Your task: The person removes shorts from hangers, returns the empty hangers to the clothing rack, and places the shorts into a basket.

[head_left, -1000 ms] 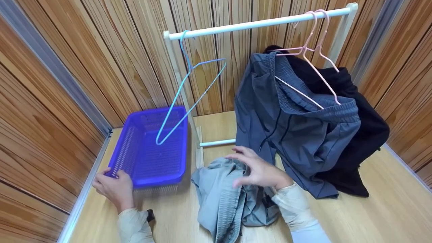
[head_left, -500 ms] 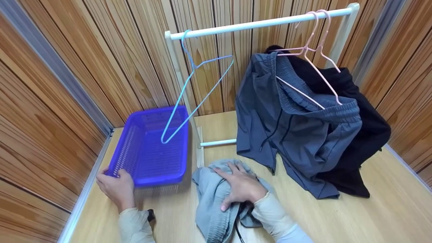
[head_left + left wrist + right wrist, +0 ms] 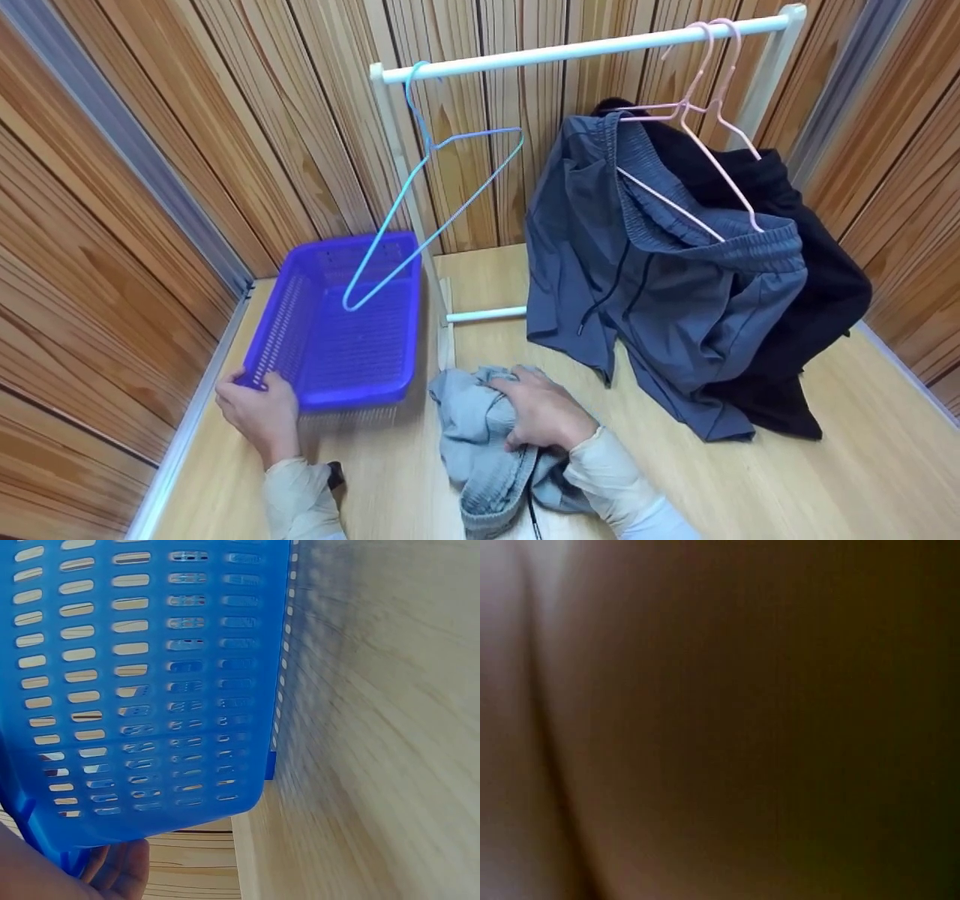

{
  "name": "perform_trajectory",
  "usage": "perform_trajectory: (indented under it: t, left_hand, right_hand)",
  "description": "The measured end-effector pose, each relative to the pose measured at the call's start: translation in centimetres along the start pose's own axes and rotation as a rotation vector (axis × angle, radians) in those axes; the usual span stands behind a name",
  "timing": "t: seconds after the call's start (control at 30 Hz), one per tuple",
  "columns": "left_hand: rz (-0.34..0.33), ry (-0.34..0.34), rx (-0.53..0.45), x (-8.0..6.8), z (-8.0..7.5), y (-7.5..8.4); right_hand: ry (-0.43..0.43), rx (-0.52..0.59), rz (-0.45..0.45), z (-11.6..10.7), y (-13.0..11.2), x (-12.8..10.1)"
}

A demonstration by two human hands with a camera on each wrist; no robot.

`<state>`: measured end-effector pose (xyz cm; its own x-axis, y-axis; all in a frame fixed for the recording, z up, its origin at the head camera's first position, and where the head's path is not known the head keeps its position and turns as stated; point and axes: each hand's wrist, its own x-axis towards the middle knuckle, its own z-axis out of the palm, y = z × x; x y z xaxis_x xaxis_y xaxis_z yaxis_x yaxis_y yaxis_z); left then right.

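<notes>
My left hand [image 3: 259, 412] grips the near left corner of a blue slotted plastic basket [image 3: 334, 352] lying on the wooden floor; the left wrist view shows the basket's wall [image 3: 150, 682] close up with my palm at the bottom. My right hand [image 3: 540, 412] curls into a crumpled light grey garment [image 3: 472, 435] on the floor beside the basket and bunches it. The right wrist view is dark and blurred and shows nothing I can name.
A white clothes rail [image 3: 585, 49] stands behind. An empty light blue hanger [image 3: 427, 195] hangs at its left end over the basket. Pink hangers [image 3: 697, 142] carry dark grey-blue shorts [image 3: 660, 277] and a black garment [image 3: 810, 300]. Wood-panelled walls close in on three sides.
My right hand came down from above the grey garment onto it, then curled and gathered the cloth. The blue hanger swings slightly. My left hand stayed on the basket corner.
</notes>
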<state>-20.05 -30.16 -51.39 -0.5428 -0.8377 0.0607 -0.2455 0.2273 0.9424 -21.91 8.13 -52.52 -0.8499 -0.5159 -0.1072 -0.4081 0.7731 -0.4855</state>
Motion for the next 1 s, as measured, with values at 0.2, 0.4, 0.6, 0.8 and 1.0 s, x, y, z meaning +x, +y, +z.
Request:
perform_trajectory:
  t: [0.2,0.4,0.6,0.8,1.0]
  left_hand:
    - [-0.017,-0.012,0.008,0.1,-0.2,-0.4]
    - [-0.013,-0.007,0.006,0.0,-0.5,-0.7]
    - [-0.020,-0.019,0.004,0.2,-0.4,-0.4]
    - [-0.048,-0.030,0.001,0.4,-0.3,-0.1]
    - [-0.052,-0.035,-0.007,0.2,-0.2,-0.1]
  right_hand:
    - [-0.005,0.075,-0.099,0.4,1.1,0.1]
    - [-0.039,0.208,-0.176,0.7,1.9,0.3]
    - [-0.009,0.471,-0.202,-0.6,2.7,0.2]
    - [0.052,0.631,-0.180,-2.1,2.8,-0.2]
    - [0.124,0.735,-0.141,-2.5,2.4,-0.4]
